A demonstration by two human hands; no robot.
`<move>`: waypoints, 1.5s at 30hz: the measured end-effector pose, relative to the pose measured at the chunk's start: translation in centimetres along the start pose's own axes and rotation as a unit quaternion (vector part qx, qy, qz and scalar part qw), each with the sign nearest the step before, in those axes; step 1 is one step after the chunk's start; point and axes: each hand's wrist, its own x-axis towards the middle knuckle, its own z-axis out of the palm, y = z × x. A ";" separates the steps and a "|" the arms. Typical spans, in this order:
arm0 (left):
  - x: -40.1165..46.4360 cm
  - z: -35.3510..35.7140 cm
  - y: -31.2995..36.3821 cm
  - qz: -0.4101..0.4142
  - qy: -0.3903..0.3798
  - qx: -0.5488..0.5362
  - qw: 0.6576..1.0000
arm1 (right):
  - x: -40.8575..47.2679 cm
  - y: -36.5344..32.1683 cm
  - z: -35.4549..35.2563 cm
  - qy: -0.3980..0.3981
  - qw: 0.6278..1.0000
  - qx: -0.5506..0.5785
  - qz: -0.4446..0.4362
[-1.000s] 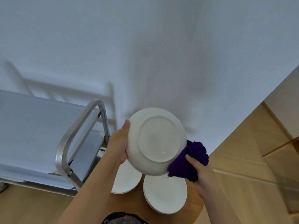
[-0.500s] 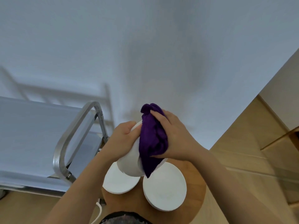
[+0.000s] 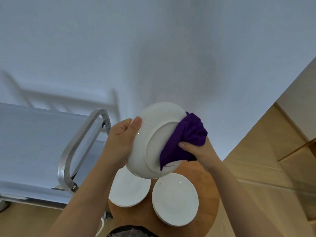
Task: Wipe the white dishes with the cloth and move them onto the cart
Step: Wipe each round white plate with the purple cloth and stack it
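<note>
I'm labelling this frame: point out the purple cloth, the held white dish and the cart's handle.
purple cloth (image 3: pixel 189 134), head view, bunched middle.
held white dish (image 3: pixel 150 134), head view, underside slope left of the foot ring.
cart handle (image 3: pixel 82 135), head view, straight metal bar.

Glossy white ceramic dish (image 3: pixel 150 144), fuzzy purple cloth (image 3: pixel 184 142), brushed metal cart (image 3: pixel 68 161), wooden table (image 3: pixel 206 189)

You have three white dishes in view: one held dish (image 3: pixel 152 142) raised with its underside toward you, and two more, a left dish (image 3: pixel 129 189) and a right dish (image 3: pixel 175 199), lying on the one round table (image 3: pixel 205 182). There is one purple cloth (image 3: pixel 184 139), one cart (image 3: pixel 44 151), and two hands, your left hand (image 3: pixel 119 141) and right hand (image 3: pixel 196 149).
</note>
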 end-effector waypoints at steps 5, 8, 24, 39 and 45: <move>-0.1 1.5 0.0 -0.035 0.039 -0.088 0.995 | -2.3 1.6 3.4 0.162 0.963 0.188 0.102; 0.2 2.9 -0.1 -0.064 0.086 -0.114 0.988 | -2.9 2.2 5.7 0.215 0.926 0.288 0.119; -0.3 1.5 -2.0 -0.265 -0.170 -0.314 0.896 | -1.6 2.8 -0.2 0.134 0.952 0.235 0.146; -0.8 5.2 -3.5 -0.182 -0.037 -0.086 0.979 | -4.7 2.7 7.8 -0.031 0.981 0.058 0.184; 0.4 2.8 -3.2 -0.148 -0.047 -0.063 0.986 | -4.5 2.6 3.9 -0.025 0.972 0.194 0.134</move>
